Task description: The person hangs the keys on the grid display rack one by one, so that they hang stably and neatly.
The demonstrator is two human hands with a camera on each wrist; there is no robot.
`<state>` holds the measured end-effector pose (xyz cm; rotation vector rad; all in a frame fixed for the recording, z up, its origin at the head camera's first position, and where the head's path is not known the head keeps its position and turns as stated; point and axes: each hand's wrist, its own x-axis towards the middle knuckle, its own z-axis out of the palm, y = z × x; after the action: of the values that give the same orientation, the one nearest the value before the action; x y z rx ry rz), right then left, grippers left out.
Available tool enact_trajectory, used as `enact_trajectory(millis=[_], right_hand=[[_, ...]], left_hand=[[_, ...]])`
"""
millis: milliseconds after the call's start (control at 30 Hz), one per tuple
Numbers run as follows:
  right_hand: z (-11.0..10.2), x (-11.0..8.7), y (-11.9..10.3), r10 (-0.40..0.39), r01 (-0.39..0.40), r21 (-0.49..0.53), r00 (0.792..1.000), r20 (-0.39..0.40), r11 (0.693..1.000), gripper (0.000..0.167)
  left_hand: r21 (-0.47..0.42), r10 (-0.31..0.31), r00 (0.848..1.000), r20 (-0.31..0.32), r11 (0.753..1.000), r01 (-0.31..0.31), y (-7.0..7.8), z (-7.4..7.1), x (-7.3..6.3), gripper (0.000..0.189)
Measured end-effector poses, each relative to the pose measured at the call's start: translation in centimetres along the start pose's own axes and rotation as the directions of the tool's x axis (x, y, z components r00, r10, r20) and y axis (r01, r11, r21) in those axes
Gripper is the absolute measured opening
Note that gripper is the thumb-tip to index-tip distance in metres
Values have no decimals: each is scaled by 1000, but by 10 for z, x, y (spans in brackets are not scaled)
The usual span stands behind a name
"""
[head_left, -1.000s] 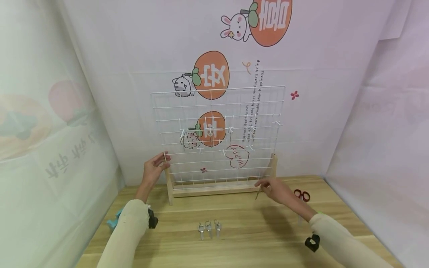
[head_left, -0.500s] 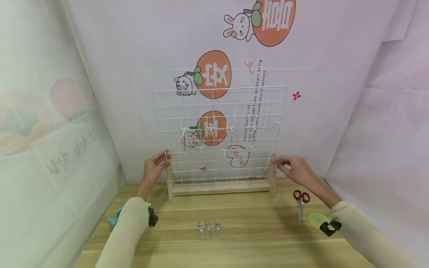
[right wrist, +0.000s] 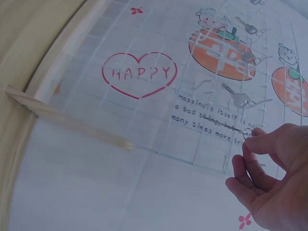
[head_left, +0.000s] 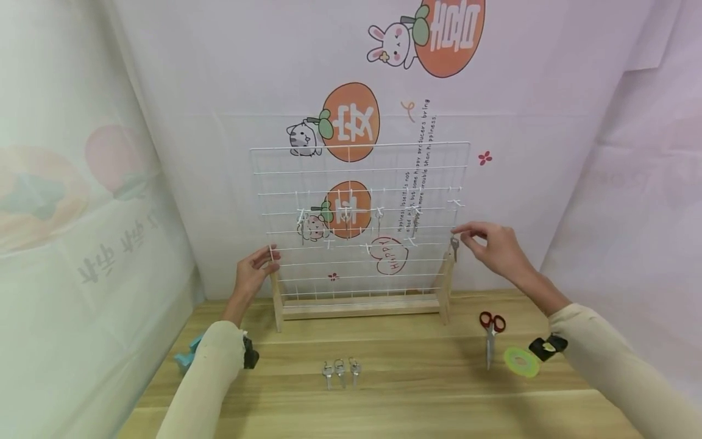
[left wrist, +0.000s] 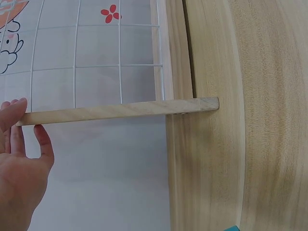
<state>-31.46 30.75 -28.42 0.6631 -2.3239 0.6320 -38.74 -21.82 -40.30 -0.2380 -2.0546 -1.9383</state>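
Note:
My left hand [head_left: 252, 277] grips the top of the left wooden upright [left wrist: 115, 109] of the stand. In the left wrist view the thumb lies on one side of the wood, fingers on the other. My right hand [head_left: 496, 250] pinches a small key ring between thumb and forefinger, and a key [head_left: 454, 249] dangles from it. The key is beside the right edge of the white wire grid rack [head_left: 359, 146], below a white hook [head_left: 454, 202]. Other keys [right wrist: 236, 96] hang from hooks on the grid. On the table lie several keys with rings [head_left: 340, 373].
Red-handled scissors [head_left: 490, 341] and a yellow-green roll of tape [head_left: 521, 362] lie at the right of the wooden table [head_left: 395, 396]. A blue object [head_left: 186, 358], partly hidden by the left sleeve, is at the left. Printed cloth stands behind the grid.
My right hand has risen from the grid's base, moving right and up with the key to the grid's right edge. The left hand keeps its hold on the upright.

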Motion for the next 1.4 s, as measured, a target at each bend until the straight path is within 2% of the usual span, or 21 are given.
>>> enact_trajectory(millis=[200, 367, 533, 933, 1167, 1400], right_hand=[[-10, 18, 3, -10, 8, -14, 995, -101, 1000, 17], [-12, 29, 9, 40, -40, 3, 986, -161, 999, 18], [-10, 33, 15, 80, -79, 13, 985, -154, 997, 19], [-4, 43, 21, 107, -101, 42, 983, -147, 994, 19], [2, 47, 26, 130, -124, 48, 981, -143, 991, 20], [7, 49, 26, 156, -150, 55, 980, -126, 987, 21]], left_hand=[[-7, -12, 1000, 2, 1000, 12, 0, 0, 0, 52], [-21, 0, 1000, 7, 1000, 1, 0, -1, 1, 53], [-33, 6, 1000, 15, 999, -6, -1, -2, 1, 53], [-8, 3, 1000, 31, 1000, -2, -1, -4, 2, 53], [-4, -6, 1000, 20, 1000, 6, -2, -2, 3, 52], [1, 14, 1000, 15, 1000, -14, -2, -2, 2, 52]])
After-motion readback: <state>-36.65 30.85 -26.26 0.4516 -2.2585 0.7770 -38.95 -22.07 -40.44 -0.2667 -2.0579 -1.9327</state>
